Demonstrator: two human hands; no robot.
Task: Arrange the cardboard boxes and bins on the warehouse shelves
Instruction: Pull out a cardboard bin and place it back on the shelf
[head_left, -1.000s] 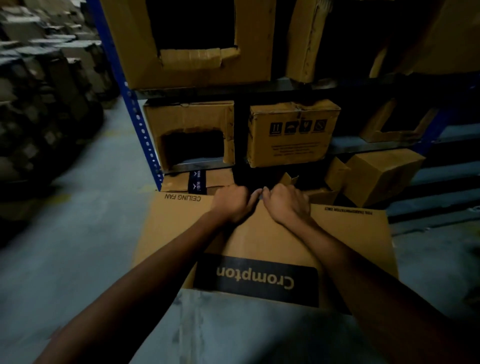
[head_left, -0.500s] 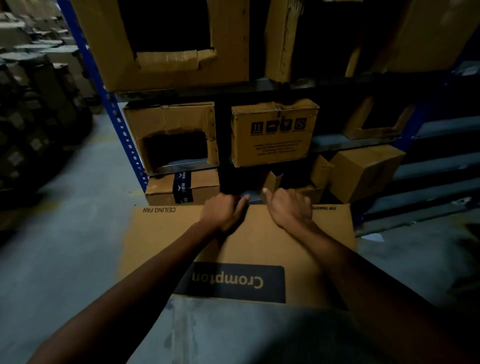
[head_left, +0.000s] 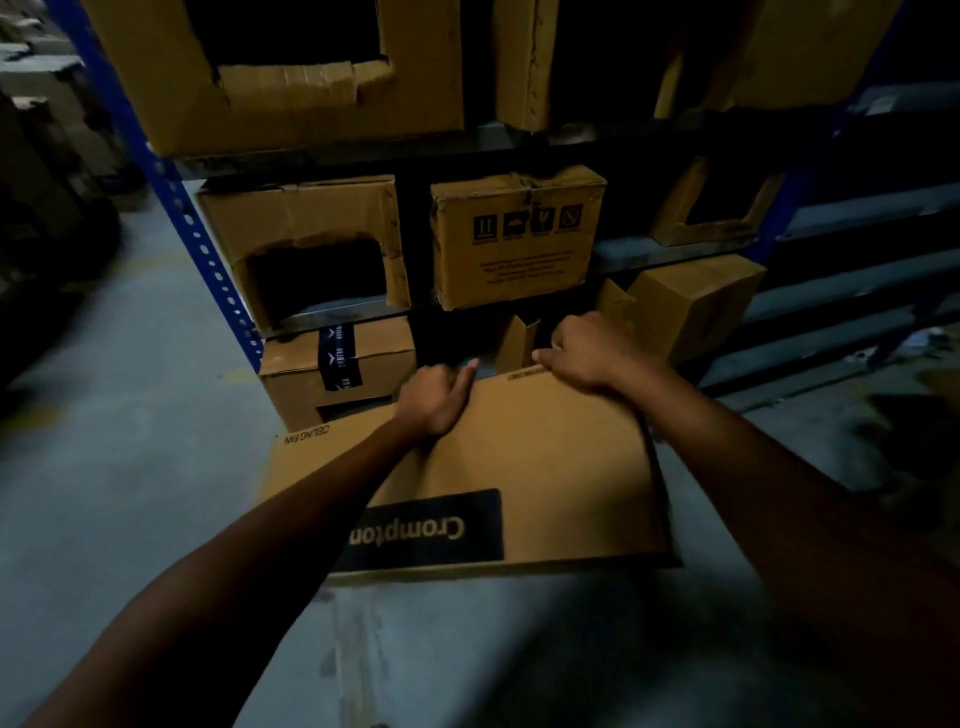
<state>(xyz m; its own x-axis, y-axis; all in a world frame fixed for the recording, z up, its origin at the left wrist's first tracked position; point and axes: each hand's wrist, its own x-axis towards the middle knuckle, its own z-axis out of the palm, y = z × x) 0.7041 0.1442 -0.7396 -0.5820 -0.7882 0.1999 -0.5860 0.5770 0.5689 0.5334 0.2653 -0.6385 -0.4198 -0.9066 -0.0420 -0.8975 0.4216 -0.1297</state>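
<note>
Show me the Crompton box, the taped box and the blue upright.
Crompton box (head_left: 545, 457): head view, plain top face.
taped box (head_left: 387, 358): head view, right of tape.
blue upright (head_left: 210, 249): head view, perforated face.

Matt brown cardboard box (head_left: 545, 457); blue painted metal upright (head_left: 208, 249); smooth concrete floor (head_left: 130, 467).

We observe a grey, stained concrete floor (head_left: 130, 493) under dim, uneven lighting. A blue perforated steel rack upright (head_left: 210, 249) stands at left, on that floor. Beyond the aisle, blurred dark stacks (head_left: 41, 156) remain indistinct.
</note>
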